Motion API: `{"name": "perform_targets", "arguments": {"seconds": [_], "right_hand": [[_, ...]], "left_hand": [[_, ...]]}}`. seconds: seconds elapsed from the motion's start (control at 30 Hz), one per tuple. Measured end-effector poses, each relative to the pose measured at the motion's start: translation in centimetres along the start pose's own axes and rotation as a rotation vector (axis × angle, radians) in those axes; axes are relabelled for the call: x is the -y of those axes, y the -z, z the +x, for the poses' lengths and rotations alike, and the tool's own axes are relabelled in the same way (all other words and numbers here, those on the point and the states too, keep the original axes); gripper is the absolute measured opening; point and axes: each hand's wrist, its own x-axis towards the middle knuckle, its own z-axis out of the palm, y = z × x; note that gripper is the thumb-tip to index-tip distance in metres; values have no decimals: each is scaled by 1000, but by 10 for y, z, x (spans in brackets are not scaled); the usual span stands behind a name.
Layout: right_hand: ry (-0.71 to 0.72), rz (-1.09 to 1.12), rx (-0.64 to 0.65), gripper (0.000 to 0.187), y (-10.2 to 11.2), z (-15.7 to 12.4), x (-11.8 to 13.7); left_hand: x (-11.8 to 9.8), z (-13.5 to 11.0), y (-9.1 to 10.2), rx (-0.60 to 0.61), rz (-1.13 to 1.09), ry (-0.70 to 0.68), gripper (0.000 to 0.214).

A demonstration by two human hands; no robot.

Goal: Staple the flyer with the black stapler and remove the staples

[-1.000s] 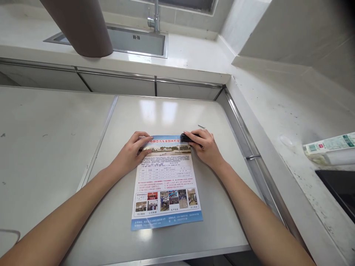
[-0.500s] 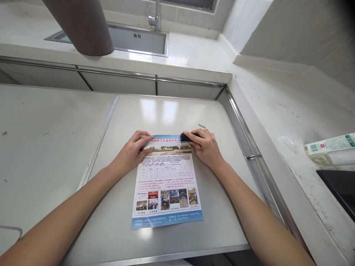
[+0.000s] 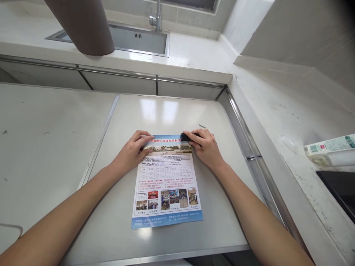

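A printed flyer with red text, a table and small photos lies flat on a grey table top. My left hand rests on the flyer's upper left corner, fingers curled and pressing the paper down. My right hand is closed on a small black stapler at the flyer's upper right corner. A single small staple-like metal bit lies just beyond my right hand.
A steel sink with a tap is set in the white counter behind. A brown cylinder hangs at the top left. A white packet lies on the right counter beside a black surface. A metal rail edges the table.
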Motion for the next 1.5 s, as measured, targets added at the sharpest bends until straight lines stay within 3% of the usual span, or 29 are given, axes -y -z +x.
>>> {"name": "perform_targets", "arguments": {"seconds": [0.5,0.9,1.03,1.17,1.3,1.5], "right_hand": [[-13,-59,33,39,4,1,8],[-44,-262,49,63,-4,1,33],[-41,-309,49,63,-2,-1,36],[-49,-223,68,57,8,-1,28],[-158,-166,55,58,18,-2,15],[-363,-239,-63,49,27,-4,5]], "left_hand": [[-2,0,0,2,6,13,33],[0,1,0,27,-24,73,35],[1,1,1,41,-1,102,36],[3,1,0,37,31,93,32],[3,1,-1,34,44,93,31],[5,1,-2,24,59,85,30]]}}
